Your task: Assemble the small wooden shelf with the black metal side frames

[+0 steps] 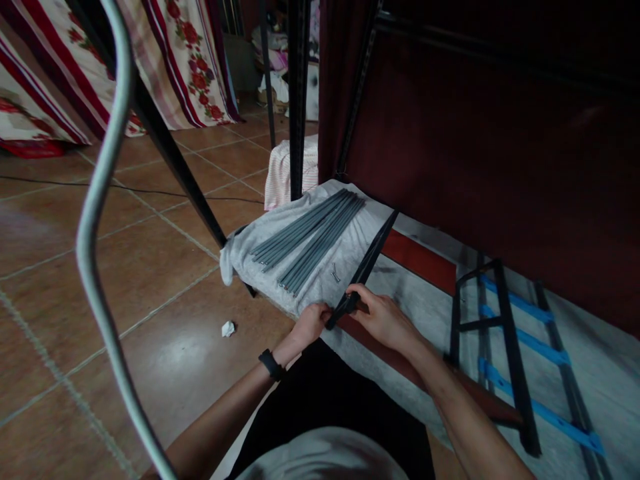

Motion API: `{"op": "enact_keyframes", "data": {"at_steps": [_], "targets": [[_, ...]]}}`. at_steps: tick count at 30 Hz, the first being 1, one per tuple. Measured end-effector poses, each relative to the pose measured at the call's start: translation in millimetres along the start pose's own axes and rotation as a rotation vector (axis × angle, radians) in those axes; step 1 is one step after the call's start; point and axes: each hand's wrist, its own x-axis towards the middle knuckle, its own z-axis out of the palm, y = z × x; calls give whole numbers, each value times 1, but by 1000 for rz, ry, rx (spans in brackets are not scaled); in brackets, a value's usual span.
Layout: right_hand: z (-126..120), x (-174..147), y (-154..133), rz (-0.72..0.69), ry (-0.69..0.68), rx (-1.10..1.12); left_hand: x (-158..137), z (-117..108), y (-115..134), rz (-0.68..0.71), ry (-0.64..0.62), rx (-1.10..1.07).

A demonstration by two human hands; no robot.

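My left hand [314, 321] is closed at the near end of a long black metal bar [373, 257], its fingertips against the bar's edge. Just to the right, my right hand [377, 315] grips the same bar with thumb and forefinger, close to that end. The bar points away from me over a light grey cloth [240, 263]. Left of it lie two bundles of thin grey rods [305, 230]. Small silver screws [335, 272] rest on the cloth between the rods and the bar. What my fingertips pinch at the bar's end is too small to make out.
To the right lies a black metal frame [510, 333] beside bars crossed by blue strips [533, 343]. A reddish-brown board [420, 259] shows beyond the bar. A bent grey tube [87, 233] crosses the left foreground. Crumpled paper [228, 329] lies on the tiled floor.
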Motion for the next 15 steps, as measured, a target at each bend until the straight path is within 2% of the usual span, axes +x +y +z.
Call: {"op": "enact_keyframes", "data": {"at_steps": [4, 7, 12, 15], "targets": [[1, 1, 1, 3, 6, -9, 2, 0, -4, 58, -14, -78], [0, 0, -1, -3, 4, -16, 4, 0, -7, 34, -51, -145], [0, 0, -4, -3, 1, -1, 8, -1, -10, 23, -57, 16], [2, -1, -2, -15, 12, -10, 10, 0, -17, 71, -71, -47]]}}
